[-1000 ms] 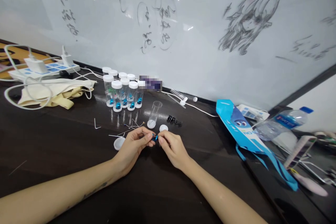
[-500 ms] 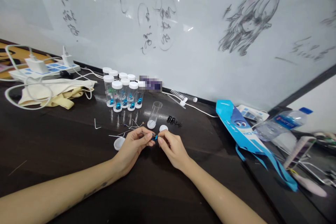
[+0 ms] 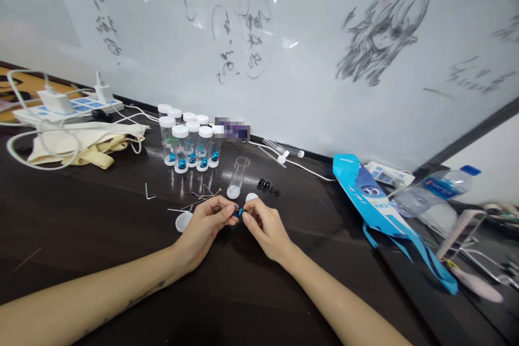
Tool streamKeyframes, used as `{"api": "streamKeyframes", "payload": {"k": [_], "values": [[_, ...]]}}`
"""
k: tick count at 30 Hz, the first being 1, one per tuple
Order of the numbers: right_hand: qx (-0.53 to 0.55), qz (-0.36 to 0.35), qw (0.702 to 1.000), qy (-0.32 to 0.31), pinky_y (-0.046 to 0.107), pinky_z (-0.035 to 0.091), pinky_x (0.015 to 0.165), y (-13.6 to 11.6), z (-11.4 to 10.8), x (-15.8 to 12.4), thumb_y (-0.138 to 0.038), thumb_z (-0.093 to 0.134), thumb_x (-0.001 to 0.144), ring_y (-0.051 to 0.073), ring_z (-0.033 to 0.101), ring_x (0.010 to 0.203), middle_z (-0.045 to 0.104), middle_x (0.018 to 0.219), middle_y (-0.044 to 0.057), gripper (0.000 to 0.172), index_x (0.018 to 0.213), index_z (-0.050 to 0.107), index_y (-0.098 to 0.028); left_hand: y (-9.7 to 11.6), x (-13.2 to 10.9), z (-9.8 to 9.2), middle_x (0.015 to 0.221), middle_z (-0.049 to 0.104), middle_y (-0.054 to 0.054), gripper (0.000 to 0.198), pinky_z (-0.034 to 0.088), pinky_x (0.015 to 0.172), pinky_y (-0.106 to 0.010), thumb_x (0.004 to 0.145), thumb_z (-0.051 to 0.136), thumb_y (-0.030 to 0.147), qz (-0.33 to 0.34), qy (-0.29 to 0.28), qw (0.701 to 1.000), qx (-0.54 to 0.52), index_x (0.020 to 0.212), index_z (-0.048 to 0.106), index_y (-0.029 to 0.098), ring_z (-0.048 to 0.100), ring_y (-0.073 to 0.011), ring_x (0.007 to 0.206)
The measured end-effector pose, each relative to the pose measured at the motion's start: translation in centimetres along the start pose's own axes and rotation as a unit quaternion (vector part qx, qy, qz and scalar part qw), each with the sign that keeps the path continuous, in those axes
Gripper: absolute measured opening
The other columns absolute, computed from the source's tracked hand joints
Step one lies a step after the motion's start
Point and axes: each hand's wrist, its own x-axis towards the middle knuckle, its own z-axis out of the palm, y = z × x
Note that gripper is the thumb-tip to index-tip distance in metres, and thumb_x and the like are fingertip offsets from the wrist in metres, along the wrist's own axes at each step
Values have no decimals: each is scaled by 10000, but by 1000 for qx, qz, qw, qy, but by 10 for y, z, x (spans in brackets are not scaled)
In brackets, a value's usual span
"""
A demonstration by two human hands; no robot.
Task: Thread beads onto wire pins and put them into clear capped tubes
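Observation:
My left hand [image 3: 211,227] is closed, thumb against fingers, around a small shiny blue metal part [image 3: 240,212]. A thin wire-like piece also shows along its fingertips. From the other side, the closed fingertips of my right hand [image 3: 263,227] pinch at the same part; they cover much of it. Just beyond the hands stands an uncapped clear tube [image 3: 239,175] on its white base. A white cap [image 3: 184,221] lies beside my left wrist, and another white cap [image 3: 251,197] sits behind my right fingers. Several thin pins [image 3: 205,193] are scattered behind my left hand.
Several capped clear tubes [image 3: 181,148] with blue parts inside stand at the back. Small black rings [image 3: 268,186] and a hex key [image 3: 148,193] lie on the dark table. A cloth bag [image 3: 89,140] and power strip [image 3: 68,110] are left; a blue package [image 3: 365,194] and water bottle [image 3: 444,186] right.

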Motion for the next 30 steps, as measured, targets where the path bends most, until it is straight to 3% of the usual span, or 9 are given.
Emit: {"api": "streamKeyframes", "payload": {"k": [3, 9, 15, 20, 25, 30], "values": [[9, 0, 1000, -1, 211, 342, 512, 0, 0, -1, -282, 508, 934, 92, 455, 495, 503, 663, -51, 95, 987, 493, -205, 0, 0, 0, 724, 639, -5, 109, 463, 690, -202, 769, 747, 233, 2, -1, 1000, -1, 732, 686, 151, 567, -98, 664], [-35, -7, 999, 2, 237, 353, 567, 1, 1, 0, -290, 438, 968, 111, 457, 532, 482, 646, -36, 154, 879, 524, -199, 0, -1, 0, 725, 638, -4, 121, 464, 680, -211, 746, 766, 243, 0, 1, 1000, 2, 718, 689, 154, 570, -104, 655], [-7, -5, 1000, 5, 217, 347, 525, 1, 1, 0, -299, 484, 951, 100, 464, 507, 526, 671, -40, 104, 979, 509, -203, 0, -1, 0, 723, 632, 1, 109, 459, 684, -195, 767, 747, 234, 4, -2, 1000, -1, 725, 688, 153, 567, -94, 661], [-38, -16, 999, 5, 231, 360, 563, 2, 1, 0, -284, 453, 963, 108, 468, 536, 513, 666, -32, 136, 905, 542, -198, 0, 0, 0, 723, 641, -2, 117, 461, 686, -202, 753, 761, 236, 0, 1, 1000, -2, 722, 687, 151, 572, -97, 658], [-7, -2, 1000, -2, 219, 351, 519, 0, 1, 0, -301, 490, 945, 99, 462, 498, 542, 689, -37, 114, 1004, 510, -205, 0, 0, 0, 697, 638, 2, 124, 459, 673, -208, 740, 772, 244, 3, 2, 1000, -6, 717, 690, 154, 568, -99, 641], [-46, -16, 999, 4, 239, 354, 576, 0, 0, 1, -279, 435, 970, 115, 464, 548, 500, 662, -30, 153, 896, 544, -202, 0, 0, 0, 705, 650, -1, 123, 456, 674, -214, 732, 777, 245, -1, 6, 1000, -4, 713, 693, 157, 578, -102, 645]]}}
